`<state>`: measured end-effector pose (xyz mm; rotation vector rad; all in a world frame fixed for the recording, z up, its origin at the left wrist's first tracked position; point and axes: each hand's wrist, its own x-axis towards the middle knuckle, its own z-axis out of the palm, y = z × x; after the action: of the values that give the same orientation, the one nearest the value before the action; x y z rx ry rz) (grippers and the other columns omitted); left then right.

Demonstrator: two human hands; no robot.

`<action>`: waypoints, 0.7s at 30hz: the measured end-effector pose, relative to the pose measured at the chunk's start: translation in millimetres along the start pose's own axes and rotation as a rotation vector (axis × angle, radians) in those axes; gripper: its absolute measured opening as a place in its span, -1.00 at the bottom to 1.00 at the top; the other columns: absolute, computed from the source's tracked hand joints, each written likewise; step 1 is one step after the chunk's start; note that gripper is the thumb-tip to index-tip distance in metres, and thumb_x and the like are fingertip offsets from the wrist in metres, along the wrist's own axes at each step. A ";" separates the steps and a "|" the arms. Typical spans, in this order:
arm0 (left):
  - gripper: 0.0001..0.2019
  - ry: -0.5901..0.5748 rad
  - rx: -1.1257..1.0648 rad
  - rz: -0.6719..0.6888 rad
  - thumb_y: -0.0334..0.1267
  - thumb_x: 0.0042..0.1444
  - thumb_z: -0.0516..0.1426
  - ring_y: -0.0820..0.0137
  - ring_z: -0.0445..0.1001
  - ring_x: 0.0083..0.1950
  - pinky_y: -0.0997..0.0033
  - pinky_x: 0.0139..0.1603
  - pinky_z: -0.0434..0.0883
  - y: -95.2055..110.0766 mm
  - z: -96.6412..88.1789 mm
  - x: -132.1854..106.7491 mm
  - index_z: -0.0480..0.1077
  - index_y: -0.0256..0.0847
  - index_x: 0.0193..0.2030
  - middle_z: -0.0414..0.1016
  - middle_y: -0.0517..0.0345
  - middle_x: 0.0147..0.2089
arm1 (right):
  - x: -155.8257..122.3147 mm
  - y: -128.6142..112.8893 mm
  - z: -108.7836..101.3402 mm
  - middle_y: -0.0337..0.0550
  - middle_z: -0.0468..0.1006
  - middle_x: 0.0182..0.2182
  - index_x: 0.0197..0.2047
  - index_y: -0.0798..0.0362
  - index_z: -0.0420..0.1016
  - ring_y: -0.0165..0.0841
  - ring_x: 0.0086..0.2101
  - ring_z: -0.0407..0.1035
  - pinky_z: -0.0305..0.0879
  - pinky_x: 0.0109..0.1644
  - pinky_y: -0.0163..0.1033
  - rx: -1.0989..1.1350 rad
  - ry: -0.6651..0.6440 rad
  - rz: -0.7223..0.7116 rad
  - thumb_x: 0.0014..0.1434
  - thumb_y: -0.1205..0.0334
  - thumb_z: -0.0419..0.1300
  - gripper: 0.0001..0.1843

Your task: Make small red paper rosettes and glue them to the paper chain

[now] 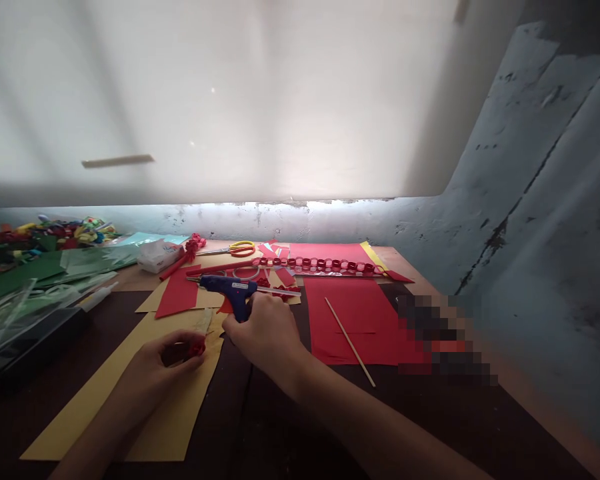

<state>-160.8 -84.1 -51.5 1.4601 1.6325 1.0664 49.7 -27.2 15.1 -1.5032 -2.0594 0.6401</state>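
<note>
My right hand [273, 330] is wrapped round the grip of a dark blue hot glue gun [230, 287], whose nozzle points left. A pale glue stick [280, 291] sticks out of its back end. Lower and to the left, my left hand [173, 353] pinches a small red curled paper piece [197, 347] between thumb and fingers. This piece is apart from the nozzle. Beneath my left hand lies a sheet of yellow-tan paper [165, 427]. Several small dark red paper pieces lie behind the glue gun, partly hidden by it.
A red paper chain [320, 265] stretches across the back, near yellow-handled scissors [241, 249]. On red paper [347, 300] lies a thin wooden stick [350, 342]. Green sheets [25, 280] and a black box-like object [35, 350] are at left. A pixelated patch hides the right side.
</note>
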 end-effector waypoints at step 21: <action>-0.53 0.176 -0.067 0.148 -0.04 -0.17 0.45 0.11 0.62 -0.04 0.36 -0.20 0.55 102.2 -4.0 56.2 0.59 -0.17 -0.10 0.67 0.00 -0.14 | 6.6 110.7 -108.4 -0.29 0.29 -0.63 -0.58 0.06 0.29 -0.47 -0.60 0.20 0.14 -0.53 -0.30 0.959 0.038 0.184 0.12 0.12 0.25 -0.66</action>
<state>-128.4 -25.8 44.3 1.4967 1.6101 1.3532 197.5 18.1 27.8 -1.0845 -1.2419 1.3935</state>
